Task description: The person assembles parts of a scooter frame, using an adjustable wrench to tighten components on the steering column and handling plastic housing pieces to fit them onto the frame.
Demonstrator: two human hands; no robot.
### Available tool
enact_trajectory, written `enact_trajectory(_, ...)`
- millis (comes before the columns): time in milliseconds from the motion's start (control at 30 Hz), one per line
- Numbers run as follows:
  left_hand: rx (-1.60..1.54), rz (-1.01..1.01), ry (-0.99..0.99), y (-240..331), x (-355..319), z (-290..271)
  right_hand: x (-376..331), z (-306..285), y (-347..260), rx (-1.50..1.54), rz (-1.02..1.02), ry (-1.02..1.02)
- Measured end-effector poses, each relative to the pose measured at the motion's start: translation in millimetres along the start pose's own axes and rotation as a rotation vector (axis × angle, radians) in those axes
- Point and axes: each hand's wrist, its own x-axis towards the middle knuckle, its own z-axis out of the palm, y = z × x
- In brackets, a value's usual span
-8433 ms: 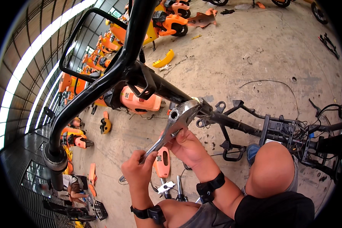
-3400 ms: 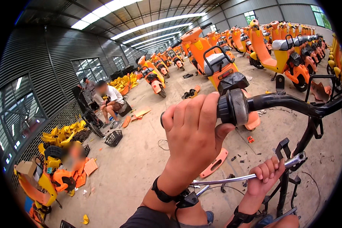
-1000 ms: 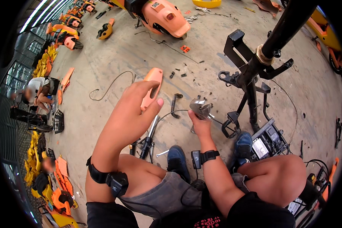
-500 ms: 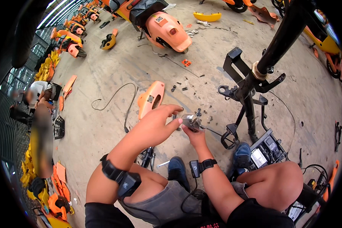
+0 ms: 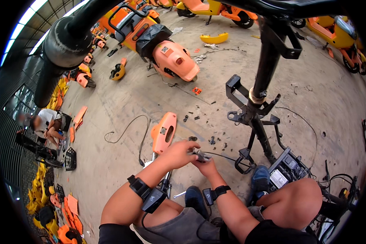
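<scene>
Between my two hands is a small dark part (image 5: pixel 203 156) with a clear, shiny face; I cannot tell its exact kind. A thin black cable (image 5: pixel 223 155) appears to run from it toward the bare black frame (image 5: pixel 261 134) on the right. My right hand (image 5: pixel 207 167) grips the part from below and the right. The fingers of my left hand (image 5: pixel 182 153) are curled against its left side, their tips partly hidden. Just beyond my left hand, an orange body panel (image 5: pixel 165 132) with an oval hole lies on the floor.
Small black pieces (image 5: pixel 212 140) lie scattered ahead. A wrench (image 5: pixel 179 194) is by my left shoe. An open tray of electrical parts (image 5: pixel 288 171) stands at the right. An orange scooter (image 5: pixel 177 61) is farther off. At the left another person (image 5: pixel 49 124) sits low near a black basket (image 5: pixel 70 158).
My view has tilted up, so the scene sits lower. My left hand has closed in on the part, its fingers now curled at it; before, they were spread more. My right hand keeps hold.
</scene>
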Motion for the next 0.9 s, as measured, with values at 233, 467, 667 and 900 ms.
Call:
enact_trajectory(233,0.038,-0.076,-0.001,0.3,-1.6,-6.8,-4.8,-0.3,-5.4,-0.099,0.031,-0.079)
enact_trajectory(467,0.023,-0.039,0.034,-2.1,-7.8,-13.1,-3.7,8.5,-7.5,-0.11,-0.002,-0.1)
enact_trajectory(667,0.099,-0.044,0.041,-0.3,-7.3,-10.9,-4.8,7.1,2.4,-0.207,-0.001,-0.07)
enact_trajectory(900,0.072,-0.081,0.003,0.1,-3.4,-13.7,-2.2,0.0,6.4,-0.22,0.035,-0.091)
